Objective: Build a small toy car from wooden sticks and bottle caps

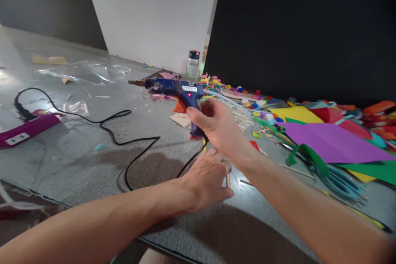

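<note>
My right hand [219, 126] is wrapped round the handle of a dark blue hot glue gun [173, 86], raised above the table. Its nozzle points left, its orange trigger [179, 105] hangs free in front of the fingers, and a small red light glows on its side. Lower and nearer to me, my left hand [210, 177] rests low at the table with its fingers bent. A thin wooden stick [228, 180] shows between its thumb and forefinger; the rest of it is hidden by the hand. From the gun's handle a black cord [142, 154] runs down across the table.
At left, the cord reaches a purple power strip [31, 128]. A clear plastic bag [89, 72] and a water bottle [192, 66] stand further back. On the right lie coloured sheets [334, 140], blue-handled scissors [340, 181], loose sticks and heaped craft bits.
</note>
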Available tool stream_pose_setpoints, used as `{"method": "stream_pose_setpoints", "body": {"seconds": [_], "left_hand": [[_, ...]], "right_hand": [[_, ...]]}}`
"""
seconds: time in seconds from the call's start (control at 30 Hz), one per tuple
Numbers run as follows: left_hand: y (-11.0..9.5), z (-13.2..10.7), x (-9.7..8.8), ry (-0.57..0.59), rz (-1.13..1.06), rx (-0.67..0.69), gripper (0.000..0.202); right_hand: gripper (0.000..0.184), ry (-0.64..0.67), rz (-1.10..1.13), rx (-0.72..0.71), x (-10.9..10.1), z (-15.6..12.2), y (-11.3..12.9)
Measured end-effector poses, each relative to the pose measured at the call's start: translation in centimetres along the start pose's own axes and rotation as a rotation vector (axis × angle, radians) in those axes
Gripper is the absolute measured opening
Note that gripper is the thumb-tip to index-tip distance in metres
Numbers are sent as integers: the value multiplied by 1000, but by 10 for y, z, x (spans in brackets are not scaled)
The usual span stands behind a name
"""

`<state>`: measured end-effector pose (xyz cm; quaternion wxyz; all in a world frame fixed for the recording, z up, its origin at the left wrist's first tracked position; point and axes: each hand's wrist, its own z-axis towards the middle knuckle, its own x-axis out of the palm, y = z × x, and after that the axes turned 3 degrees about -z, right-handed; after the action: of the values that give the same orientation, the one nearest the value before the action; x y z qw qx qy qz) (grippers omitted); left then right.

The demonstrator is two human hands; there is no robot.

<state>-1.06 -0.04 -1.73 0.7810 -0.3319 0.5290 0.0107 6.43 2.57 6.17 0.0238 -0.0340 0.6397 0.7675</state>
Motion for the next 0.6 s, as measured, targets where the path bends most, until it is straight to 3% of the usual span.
{"method": "stream_pose_setpoints", "body": {"seconds": [0.23, 0.4, 0.47, 0.53, 0.6], "left_hand": [[-12, -4, -4, 3, -102, 56, 39], [-31, -15, -8, 63, -123, 289, 53], [-37, -21, -11, 127, -92, 408, 49], [-41, -26, -17, 166, -64, 500, 43], [-44, -27, -26, 142, -92, 552, 40]], "right_hand": [[29, -101, 81, -103, -24, -40, 8], [19, -145, 143, -175, -32, -60, 17], [13, -129, 82, -191, -35, -63, 17], [18, -122, 40, -190, -40, -64, 16], [22, -136, 55, -181, -47, -64, 14]]}}
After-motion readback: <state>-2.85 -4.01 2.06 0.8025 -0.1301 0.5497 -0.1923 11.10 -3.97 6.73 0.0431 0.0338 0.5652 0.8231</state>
